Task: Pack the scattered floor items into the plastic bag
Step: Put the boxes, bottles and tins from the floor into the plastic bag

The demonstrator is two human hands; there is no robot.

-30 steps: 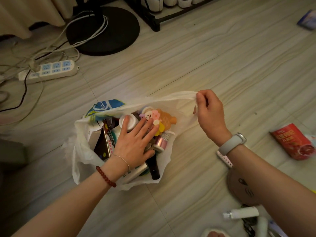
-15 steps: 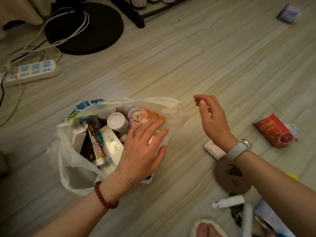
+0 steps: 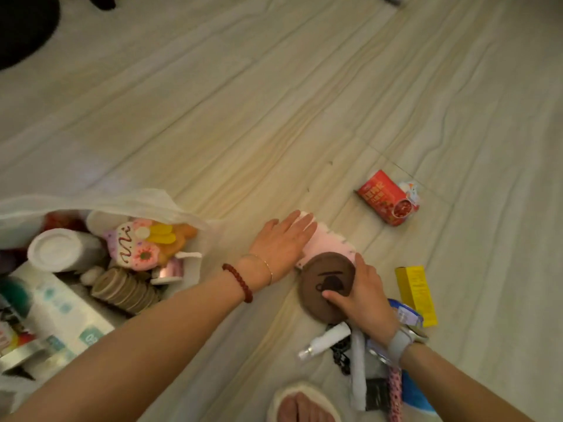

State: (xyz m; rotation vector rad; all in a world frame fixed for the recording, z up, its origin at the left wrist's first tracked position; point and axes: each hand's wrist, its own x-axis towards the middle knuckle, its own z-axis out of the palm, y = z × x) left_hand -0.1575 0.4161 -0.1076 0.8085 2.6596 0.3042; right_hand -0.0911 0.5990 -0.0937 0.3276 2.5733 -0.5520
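Bare floor (image 3: 274,102) stretches wide beyond the hands, broken only by a red packet (image 3: 387,197) lying well apart to the right. The plastic bag (image 3: 146,202) sits at left, its mouth crowded to the rim with a white tub (image 3: 58,249) and a toy (image 3: 143,243). Near the right hand (image 3: 362,303), a brown disc (image 3: 323,287), a pink sheet (image 3: 330,245), a yellow box (image 3: 416,293) and a white tube (image 3: 324,341) lie packed closely together.

Pale wood-grain plank floor (image 3: 274,102), boards running diagonally, a seam crossing toward the right side. Dark round flat base (image 3: 24,28) at upper left corner, cut off by the frame edge. White fluffy slipper (image 3: 275,403) at bottom centre, toes showing in its open front, partly out of frame.
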